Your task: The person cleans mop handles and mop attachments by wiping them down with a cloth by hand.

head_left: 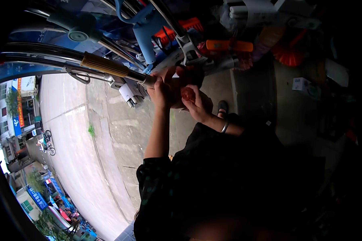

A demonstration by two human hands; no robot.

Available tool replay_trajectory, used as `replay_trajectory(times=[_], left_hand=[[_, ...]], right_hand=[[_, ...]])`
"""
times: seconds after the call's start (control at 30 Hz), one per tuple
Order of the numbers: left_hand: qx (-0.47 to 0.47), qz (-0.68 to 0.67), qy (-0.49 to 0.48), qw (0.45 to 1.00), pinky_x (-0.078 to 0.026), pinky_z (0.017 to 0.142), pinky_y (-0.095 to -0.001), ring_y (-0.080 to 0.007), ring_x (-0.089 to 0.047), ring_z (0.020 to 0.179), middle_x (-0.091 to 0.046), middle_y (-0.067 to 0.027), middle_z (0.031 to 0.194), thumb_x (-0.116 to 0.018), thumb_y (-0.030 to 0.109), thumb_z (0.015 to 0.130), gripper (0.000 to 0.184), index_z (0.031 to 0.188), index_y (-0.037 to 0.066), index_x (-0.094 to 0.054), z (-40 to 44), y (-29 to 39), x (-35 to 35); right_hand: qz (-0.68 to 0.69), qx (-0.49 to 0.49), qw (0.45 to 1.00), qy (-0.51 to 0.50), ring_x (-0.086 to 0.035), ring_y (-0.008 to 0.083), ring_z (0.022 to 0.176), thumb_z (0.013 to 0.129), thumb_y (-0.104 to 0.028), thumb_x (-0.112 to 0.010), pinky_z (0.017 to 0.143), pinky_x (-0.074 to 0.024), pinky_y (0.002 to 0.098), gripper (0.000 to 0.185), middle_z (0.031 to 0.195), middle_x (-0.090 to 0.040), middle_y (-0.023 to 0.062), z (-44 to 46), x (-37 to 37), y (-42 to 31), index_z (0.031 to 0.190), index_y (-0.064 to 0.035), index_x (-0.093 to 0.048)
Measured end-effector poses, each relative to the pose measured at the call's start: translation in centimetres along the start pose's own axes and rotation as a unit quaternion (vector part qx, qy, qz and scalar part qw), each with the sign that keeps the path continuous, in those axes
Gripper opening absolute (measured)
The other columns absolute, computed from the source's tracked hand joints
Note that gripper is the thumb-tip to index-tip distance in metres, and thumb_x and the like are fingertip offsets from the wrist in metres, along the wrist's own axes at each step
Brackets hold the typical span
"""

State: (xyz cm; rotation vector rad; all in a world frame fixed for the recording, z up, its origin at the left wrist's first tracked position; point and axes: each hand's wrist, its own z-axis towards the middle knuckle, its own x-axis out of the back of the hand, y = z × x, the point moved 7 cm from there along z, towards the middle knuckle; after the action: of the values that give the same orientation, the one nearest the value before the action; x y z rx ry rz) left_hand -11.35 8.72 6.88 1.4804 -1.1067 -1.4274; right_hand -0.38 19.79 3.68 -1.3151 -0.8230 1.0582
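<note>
A reddish-brown object [188,94] with a rounded end is between my two hands; its full shape is lost in shadow. My left hand [161,93] is closed around its left side, thumb up, close to the end of a metal pole with a tan grip [104,64]. My right hand [196,107], below a silver bracelet [225,126], has its fingers closed round the rounded end.
Metal poles and a blue plastic handle [144,38] crowd the upper left. An orange-handled item [229,45] and a red-orange brush [288,54] are at the upper right. A small white box [301,84] stands right. Pavement [120,132] and a street extend left.
</note>
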Motion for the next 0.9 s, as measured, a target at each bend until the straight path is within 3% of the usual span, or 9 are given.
replay_trajectory(times=[0.1,0.23,0.37,0.5,0.57,0.63,0.7,0.8,0.9], left_hand=[[0.014,-0.006,-0.03,0.999,-0.04,0.061,-0.022,-0.0083,-0.048,0.069,-0.052,-0.0003,0.081,-0.055,0.017,0.083,0.018,0.095,0.005,-0.053,0.2,-1.3,-0.3],[-0.054,0.056,-0.026,0.997,-0.037,0.063,-0.0197,-0.0063,-0.043,0.069,-0.046,0.0028,0.079,-0.054,0.025,0.089,0.024,0.1,0.004,-0.05,0.0,0.0,-0.5],[-0.099,0.207,-0.143,0.963,-0.042,0.072,-0.0237,-0.0112,-0.049,0.083,-0.047,-0.0074,0.107,-0.054,0.016,0.088,0.044,0.124,0.002,-0.032,0.4,1.5,-0.8],[0.113,0.186,-0.282,0.934,-0.049,0.076,-0.0307,-0.0198,-0.055,0.096,-0.046,-0.0125,0.108,-0.057,-0.002,0.077,0.072,0.133,0.009,-0.013,-1.1,3.5,-2.3],[0.061,0.23,-0.285,0.929,-0.049,0.074,-0.0319,-0.0222,-0.058,0.093,-0.053,-0.0144,0.1,-0.058,-0.001,0.075,0.07,0.131,0.008,-0.017,-0.4,2.9,-1.6],[-0.187,0.473,-0.247,0.825,-0.049,0.073,-0.0328,-0.0234,-0.059,0.091,-0.058,-0.0162,0.093,-0.057,0.001,0.076,0.064,0.129,0.007,-0.023,-0.2,5.0,-2.3],[-0.053,0.318,-0.221,0.92,-0.049,0.07,-0.031,-0.0189,-0.06,0.085,-0.06,-0.0157,0.091,-0.056,0.002,0.079,0.058,0.128,0.005,-0.026,1.8,2.5,-0.3],[-0.002,0.271,-0.22,0.937,-0.049,0.065,-0.0279,-0.0152,-0.059,0.082,-0.058,-0.0147,0.095,-0.054,0.001,0.08,0.057,0.129,0.005,-0.025,1.3,4.0,-1.1],[0.042,0.171,-0.221,0.959,-0.049,0.061,-0.025,-0.0133,-0.059,0.08,-0.056,-0.013,0.1,-0.053,0.0,0.082,0.061,0.134,0.007,-0.022,-0.7,5.4,-2.8]], right_hand=[[-0.053,0.07,0.996,-0.011,-0.056,0.0178,0.084,0.085,-0.015,-0.059,0.072,-0.0456,0.0272,0.035,0.097,-0.057,0.0103,0.2,0.0,-0.2,0.115,-0.0046,-0.044],[-0.127,-0.221,0.964,-0.074,-0.054,0.0332,0.101,0.085,-0.021,-0.057,0.084,-0.0431,0.0388,0.043,0.111,-0.051,0.0207,-3.7,3.4,14.7,0.12,-0.0021,-0.041],[-0.215,-0.028,0.976,-0.022,-0.059,0.0286,0.086,0.086,-0.01,-0.054,0.075,-0.0467,0.0379,0.047,0.093,-0.059,0.0131,-2.8,3.0,8.5,0.126,-0.0037,-0.031],[-0.13,0.154,0.978,-0.05,-0.051,0.0246,0.086,0.082,-0.004,-0.057,0.078,-0.0434,0.0336,0.037,0.095,-0.05,0.0122,0.3,-0.5,-6.3,0.115,-0.0031,-0.04],[-0.118,0.183,0.973,-0.081,-0.049,0.0238,0.093,0.081,-0.003,-0.057,0.081,-0.0408,0.0331,0.038,0.103,-0.047,0.0129,0.0,-0.8,-5.5,0.116,-0.0038,-0.041],[-0.184,0.253,0.948,-0.064,-0.05,0.0253,0.091,0.079,-0.004,-0.06,0.082,-0.0409,0.0336,0.04,0.1,-0.049,0.0122,-1.2,0.1,-1.1,0.115,-0.0041,-0.042],[-0.274,0.222,0.934,-0.054,-0.054,0.0252,0.086,0.077,-0.001,-0.061,0.077,-0.0441,0.033,0.04,0.096,-0.052,0.0119,-2.3,1.4,3.5,0.112,-0.0035,-0.043],[-0.069,0.019,0.996,-0.049,-0.055,0.0171,0.086,0.081,0.004,-0.053,0.081,-0.0447,0.0281,0.037,0.098,-0.052,0.0092,-4.7,3.5,14.6,0.115,-0.0024,-0.041],[-0.055,0.09,0.994,-0.015,-0.052,0.018,0.088,0.08,-0.003,-0.058,0.078,-0.0429,0.0309,0.033,0.101,-0.051,0.0095,-2.3,1.3,1.6,0.111,-0.0035,-0.046]])
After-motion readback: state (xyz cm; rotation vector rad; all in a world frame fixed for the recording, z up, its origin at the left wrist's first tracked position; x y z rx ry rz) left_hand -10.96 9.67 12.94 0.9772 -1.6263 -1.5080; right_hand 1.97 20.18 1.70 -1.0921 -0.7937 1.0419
